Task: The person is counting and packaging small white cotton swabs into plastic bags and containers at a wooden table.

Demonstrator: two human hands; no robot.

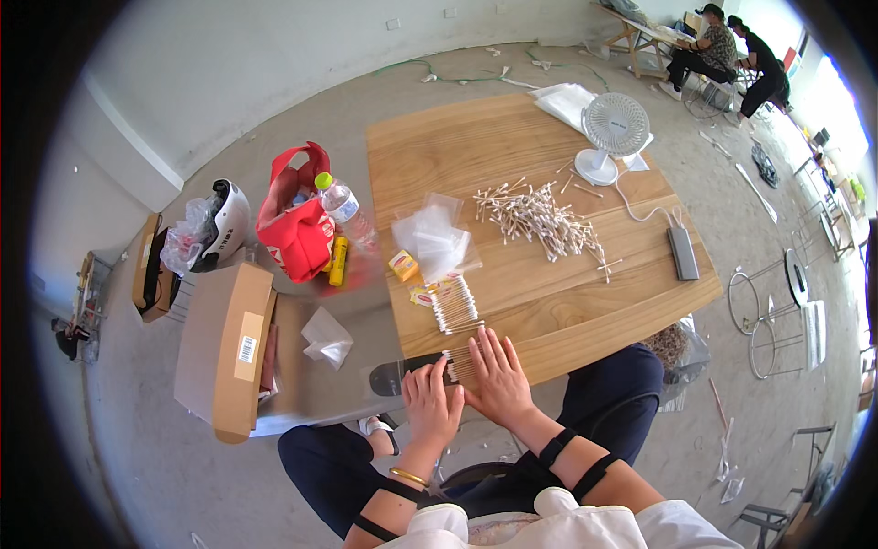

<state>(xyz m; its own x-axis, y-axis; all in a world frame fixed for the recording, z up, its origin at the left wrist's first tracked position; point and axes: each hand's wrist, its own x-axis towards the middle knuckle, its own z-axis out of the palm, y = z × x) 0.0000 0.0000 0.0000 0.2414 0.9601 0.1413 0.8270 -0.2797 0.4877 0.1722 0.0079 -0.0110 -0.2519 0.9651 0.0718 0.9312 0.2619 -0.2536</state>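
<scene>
My right hand lies flat at the table's near edge, fingers stretched out, beside a small row of cotton swabs. At the other end of that row rests my left hand, fingers extended and slightly bent; it partly covers a dark flat object. Both hands touch or nearly touch the swabs; their palms hide what lies beneath. Just beyond is a neat row of cotton swabs, side by side. Farther back a loose heap of cotton swabs spreads over the wooden table.
Clear plastic bags and a small yellow box lie left of the heap. A white fan and grey power bank stand right. A red bag, bottle and cardboard box are left. Two people sit far back.
</scene>
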